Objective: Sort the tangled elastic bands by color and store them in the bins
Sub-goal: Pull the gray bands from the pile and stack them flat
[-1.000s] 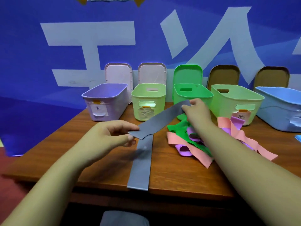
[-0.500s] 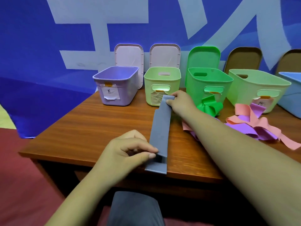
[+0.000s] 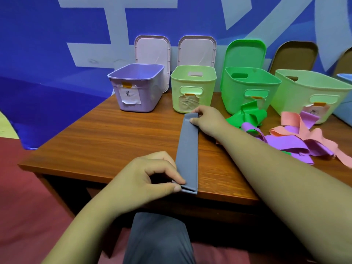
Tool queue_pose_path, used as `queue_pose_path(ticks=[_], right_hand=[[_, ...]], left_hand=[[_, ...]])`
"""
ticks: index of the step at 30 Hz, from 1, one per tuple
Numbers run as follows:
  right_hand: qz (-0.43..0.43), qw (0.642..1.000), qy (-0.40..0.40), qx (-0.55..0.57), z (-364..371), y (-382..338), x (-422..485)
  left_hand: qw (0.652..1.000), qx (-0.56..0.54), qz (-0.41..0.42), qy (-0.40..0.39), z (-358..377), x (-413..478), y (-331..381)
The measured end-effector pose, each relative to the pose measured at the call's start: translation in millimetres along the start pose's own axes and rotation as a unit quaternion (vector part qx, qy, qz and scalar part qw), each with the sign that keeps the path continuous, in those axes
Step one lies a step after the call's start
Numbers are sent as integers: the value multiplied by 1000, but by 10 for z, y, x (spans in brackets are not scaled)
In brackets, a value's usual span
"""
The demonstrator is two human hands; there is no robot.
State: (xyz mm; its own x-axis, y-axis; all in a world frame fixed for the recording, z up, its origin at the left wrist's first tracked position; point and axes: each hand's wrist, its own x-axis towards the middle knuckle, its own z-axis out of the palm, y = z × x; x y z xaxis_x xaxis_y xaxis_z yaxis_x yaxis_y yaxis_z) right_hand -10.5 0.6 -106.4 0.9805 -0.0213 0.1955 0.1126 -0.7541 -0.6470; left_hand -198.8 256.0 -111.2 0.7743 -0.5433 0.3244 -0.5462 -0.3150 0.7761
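Grey elastic band (image 3: 187, 149) lies flat on the worktop (image 3: 106, 138); the left hand (image 3: 150, 176) pinches its near end, the right hand (image 3: 207, 119) its far end. It is likely being straightened, then folded and binned. Five bins: one purple bin (image 3: 137, 86), two pale green bins (image 3: 193, 86), one bright green bin (image 3: 247, 88), one blue bin (image 3: 344, 111). The tangle (image 3: 297, 141) can't be counted.

A grey band (image 3: 187, 149) lies stretched flat along the wooden table (image 3: 106, 138), its near end pinched by the left hand (image 3: 150, 178) at the table's edge and its far end pinched by the right hand (image 3: 206, 119). Behind stand a purple bin (image 3: 137, 88), a pale green bin (image 3: 193, 88) and a green bin (image 3: 247, 88). Green, purple and pink bands (image 3: 293, 138) lie tangled on the right.
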Motion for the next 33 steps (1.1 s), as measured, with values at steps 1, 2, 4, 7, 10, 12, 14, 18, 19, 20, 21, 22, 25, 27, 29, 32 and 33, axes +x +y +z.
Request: queue_pose_path(ticks=[1,2,4,7,10,12,14,18,19,20,21,22,25,27,29,32,33], right_hand=[[-5,1000,4,-7,7,2,-9],[-10,1000,8,-17,13,3,-12],[-20,999,17,-28,22,4,-10],[-16,1000,6,-26,20,-2,-2],[-12,998,-18,-58,-15,-40,-18],[-9,997,-20,-71,-30,-52,-17],[0,997,-25,-79,-34,-77,-14],[13,991,-62,-114,-55,-147,55],[16,989,-76,-128,-71,-165,77],[17,986,-89,-139,-91,-180,96],[20,984,-97,-147,-107,-193,111],[23,983,-99,-155,-122,-211,120],[21,982,-91,-164,-128,-243,147],[17,986,-65,-156,-101,-244,157],[11,990,-32,-139,-76,-249,138],[7,991,-20,-130,-51,-251,99],[8,990,-24,-137,-53,-260,87]], left_hand=[[1000,4,0,-6,-1,6,0],[1000,9,1,-12,-2,8,-1],[1000,11,2,-21,-5,11,-1],[999,13,2,-30,-3,2,4],[999,25,7,-43,4,-2,7],[998,31,11,-47,6,0,7],[998,41,12,-48,12,0,8],[997,72,13,-40,44,-5,14],[997,72,13,-37,48,-7,12],[997,70,14,-36,50,-10,10],[997,70,17,-34,53,-14,3],[997,73,23,-33,56,-18,-5],[996,79,33,-21,70,-25,-28],[996,81,32,-4,76,-23,-47],[995,90,31,11,87,-19,-61],[995,94,25,11,98,-13,-67],[996,91,22,4,92,-9,-63]])
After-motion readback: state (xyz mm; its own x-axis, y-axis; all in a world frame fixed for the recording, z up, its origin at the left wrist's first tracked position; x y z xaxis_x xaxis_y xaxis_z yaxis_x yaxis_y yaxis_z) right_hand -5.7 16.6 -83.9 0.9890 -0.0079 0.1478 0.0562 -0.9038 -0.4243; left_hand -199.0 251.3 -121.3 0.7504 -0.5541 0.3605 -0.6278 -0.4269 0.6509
